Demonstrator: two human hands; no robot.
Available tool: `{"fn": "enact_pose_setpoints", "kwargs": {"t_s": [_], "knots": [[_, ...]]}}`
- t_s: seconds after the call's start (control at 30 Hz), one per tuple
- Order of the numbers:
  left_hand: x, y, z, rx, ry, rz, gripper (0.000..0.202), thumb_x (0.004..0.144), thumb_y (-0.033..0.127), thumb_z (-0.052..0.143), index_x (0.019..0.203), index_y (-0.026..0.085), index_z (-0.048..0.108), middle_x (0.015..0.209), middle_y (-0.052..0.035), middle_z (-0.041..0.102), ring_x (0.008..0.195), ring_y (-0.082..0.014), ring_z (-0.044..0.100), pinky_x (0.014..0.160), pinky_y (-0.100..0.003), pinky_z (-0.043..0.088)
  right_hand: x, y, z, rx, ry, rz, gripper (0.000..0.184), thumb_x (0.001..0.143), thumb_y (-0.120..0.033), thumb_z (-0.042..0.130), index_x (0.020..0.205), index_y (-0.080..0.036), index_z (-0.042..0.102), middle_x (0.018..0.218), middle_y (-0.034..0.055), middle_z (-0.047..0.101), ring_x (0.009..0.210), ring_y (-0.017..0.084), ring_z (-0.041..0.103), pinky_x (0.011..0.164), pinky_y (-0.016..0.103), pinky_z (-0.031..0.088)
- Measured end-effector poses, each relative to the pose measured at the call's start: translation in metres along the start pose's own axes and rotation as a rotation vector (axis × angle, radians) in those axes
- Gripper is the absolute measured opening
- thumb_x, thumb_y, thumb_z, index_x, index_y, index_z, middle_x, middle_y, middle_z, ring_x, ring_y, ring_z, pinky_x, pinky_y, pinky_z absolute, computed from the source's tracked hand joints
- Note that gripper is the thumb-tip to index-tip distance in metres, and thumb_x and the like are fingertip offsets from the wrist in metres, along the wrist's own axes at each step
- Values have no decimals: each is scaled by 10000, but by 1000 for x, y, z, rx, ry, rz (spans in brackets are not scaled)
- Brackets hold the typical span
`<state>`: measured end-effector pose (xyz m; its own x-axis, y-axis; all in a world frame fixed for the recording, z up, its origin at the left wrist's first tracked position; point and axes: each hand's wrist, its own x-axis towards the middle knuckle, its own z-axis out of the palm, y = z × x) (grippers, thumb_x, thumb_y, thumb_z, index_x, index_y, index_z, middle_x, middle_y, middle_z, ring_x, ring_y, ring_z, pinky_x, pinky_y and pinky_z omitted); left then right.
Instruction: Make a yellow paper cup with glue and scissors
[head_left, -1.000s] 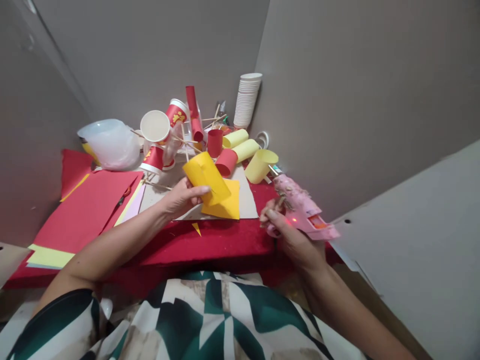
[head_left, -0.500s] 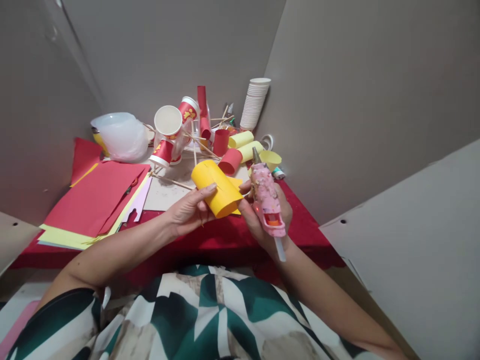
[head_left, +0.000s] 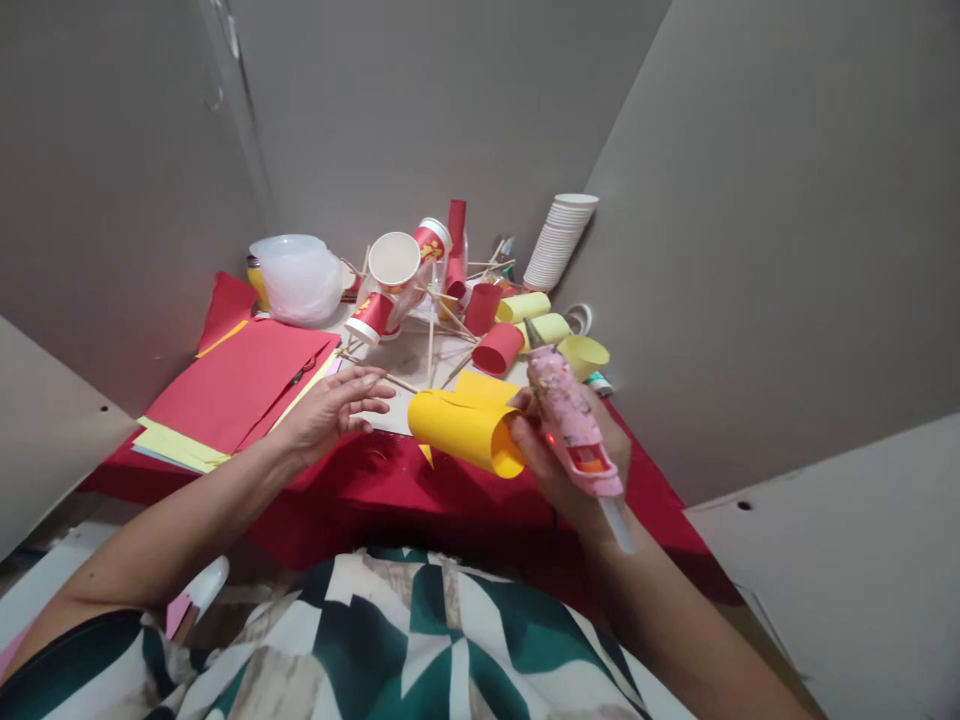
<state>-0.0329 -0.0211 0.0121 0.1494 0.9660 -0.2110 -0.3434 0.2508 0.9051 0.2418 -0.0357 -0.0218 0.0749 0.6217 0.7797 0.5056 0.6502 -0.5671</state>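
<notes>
My right hand [head_left: 559,465] grips a pink glue gun [head_left: 571,425], nozzle pointing away from me, and its fingers also pinch the near end of a rolled yellow paper tube [head_left: 465,432]. The tube lies sideways above the table's red cloth [head_left: 390,490]. My left hand [head_left: 330,408] is just left of the tube, fingers spread and holding nothing, hovering over the edge of a grey cardboard sheet [head_left: 409,362].
Red and yellow paper sheets [head_left: 240,385] are stacked at the left. Behind stand printed paper cups [head_left: 394,265] on wooden skewers, red and pale yellow paper rolls [head_left: 517,325], a white cup stack [head_left: 559,240] and a clear plastic container [head_left: 300,280]. Grey walls close in.
The left hand let go of the yellow tube and drew back to the left, opening. The right hand, still holding the glue gun, now holds the tube. The view shifted left.
</notes>
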Motion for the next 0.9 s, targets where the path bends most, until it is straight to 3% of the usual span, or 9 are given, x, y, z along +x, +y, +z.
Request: {"fn": "enact_pose_setpoints", "kwargs": {"t_s": [0.07,0.17,0.23,0.4,0.57,0.63,0.73,0.9], "knots": [[-2,-3,3,7,-10,-34,519,690,272,899,1130,140,658,895,-93,758,732,-161,706,555,-192,517,-3,1,6,-7,-70,-40,244,877,-311,680,1110,-240,663,959,50,757,817,215,745,748,329,617],[-5,-13,7,-8,-4,-56,622,646,259,920,1181,160,618,783,-37,725,655,-113,661,574,-169,470,-6,3,12,-85,-140,-149,217,916,-328,644,1103,-220,666,945,73,760,772,225,751,672,323,621],[-6,-18,6,-14,1,-60,640,611,254,929,1158,153,612,747,-9,695,612,-84,621,590,-169,454,-6,5,17,-53,-140,-215,189,907,-328,661,1055,-211,669,869,60,755,667,211,733,566,297,597],[-4,-18,-1,-23,-39,-73,630,604,291,938,1125,140,617,701,31,634,541,-53,550,582,-181,428,2,10,29,43,-154,-313,209,903,-282,669,1101,-219,650,864,42,753,665,199,734,582,277,602],[-3,-13,0,-90,-148,-126,714,605,200,925,1251,165,624,963,-44,723,790,-134,704,747,-235,517,10,0,36,123,-211,-364,169,893,-220,671,1058,-249,655,822,33,746,682,201,725,581,276,589],[0,-12,0,-117,-188,-150,721,611,154,906,1275,163,624,1078,-81,733,872,-168,728,805,-259,539,12,-3,37,162,-260,-315,131,904,-233,653,1034,-250,658,818,33,740,705,210,724,615,300,594],[4,-9,-1,-155,-198,-139,676,661,116,864,1287,177,619,1098,-81,741,896,-172,738,808,-252,565,12,-3,35,139,-255,-209,158,884,-308,684,1024,-243,651,864,35,727,737,212,711,659,328,592],[8,-6,-3,-173,-99,12,632,727,135,827,1310,196,589,1002,-48,757,835,-151,744,744,-215,589,10,-7,24,210,-165,212,151,909,-379,683,915,-231,653,888,28,662,797,184,668,766,343,567]]}}
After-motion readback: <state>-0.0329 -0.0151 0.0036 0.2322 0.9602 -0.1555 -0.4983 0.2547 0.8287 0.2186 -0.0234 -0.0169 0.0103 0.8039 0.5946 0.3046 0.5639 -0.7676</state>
